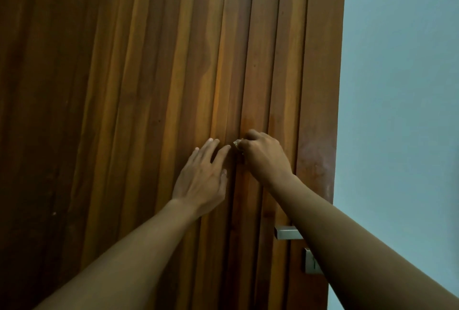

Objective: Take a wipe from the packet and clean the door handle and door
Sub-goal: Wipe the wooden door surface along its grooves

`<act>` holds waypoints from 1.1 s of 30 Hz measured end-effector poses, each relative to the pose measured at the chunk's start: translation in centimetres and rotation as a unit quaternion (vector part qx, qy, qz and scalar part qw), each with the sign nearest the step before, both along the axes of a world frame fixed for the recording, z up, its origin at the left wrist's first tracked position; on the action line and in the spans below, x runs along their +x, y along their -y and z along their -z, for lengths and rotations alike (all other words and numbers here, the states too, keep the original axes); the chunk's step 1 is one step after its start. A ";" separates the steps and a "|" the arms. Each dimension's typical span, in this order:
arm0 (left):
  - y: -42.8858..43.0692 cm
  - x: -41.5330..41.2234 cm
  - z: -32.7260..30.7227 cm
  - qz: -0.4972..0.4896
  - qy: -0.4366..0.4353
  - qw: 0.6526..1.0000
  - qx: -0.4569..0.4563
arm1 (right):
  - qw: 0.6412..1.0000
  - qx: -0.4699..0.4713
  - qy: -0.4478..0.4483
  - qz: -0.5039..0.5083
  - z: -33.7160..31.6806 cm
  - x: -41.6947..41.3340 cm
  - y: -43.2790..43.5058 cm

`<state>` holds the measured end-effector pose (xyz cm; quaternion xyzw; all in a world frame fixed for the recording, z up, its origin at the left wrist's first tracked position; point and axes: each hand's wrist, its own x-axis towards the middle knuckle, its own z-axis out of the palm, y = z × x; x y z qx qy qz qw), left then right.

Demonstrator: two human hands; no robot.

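A tall brown wooden door (154, 66) with vertical grooved slats fills most of the view. My right hand (264, 154) is closed around a crumpled white wipe (236, 143) and presses it against a groove of the door, above the handle. Only a small corner of the wipe shows past the fingers. My left hand (202, 176) lies flat on the door just left of it, fingers apart, holding nothing. The metal door handle (286, 232) sticks out lower down, partly hidden behind my right forearm. The wipe packet is not in view.
A metal lock plate (310, 261) sits below the handle near the door's right edge. A pale blue-grey wall (402, 111) runs along the right of the door. A lighter smudged patch (315, 160) marks the door's right stile.
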<state>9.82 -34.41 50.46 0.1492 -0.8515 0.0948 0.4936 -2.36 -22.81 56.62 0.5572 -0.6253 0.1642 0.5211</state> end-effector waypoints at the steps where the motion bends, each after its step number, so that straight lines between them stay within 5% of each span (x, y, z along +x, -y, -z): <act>1: 0.0 0.1 0.3 0.001 0.002 1.000 0.000 | 1.000 0.003 0.003 0.000 0.5 0.1 -0.1; 33: 0.0 1.6 5.1 0.050 0.035 0.997 0.038 | 0.994 0.092 0.053 0.011 10.3 1.1 -0.8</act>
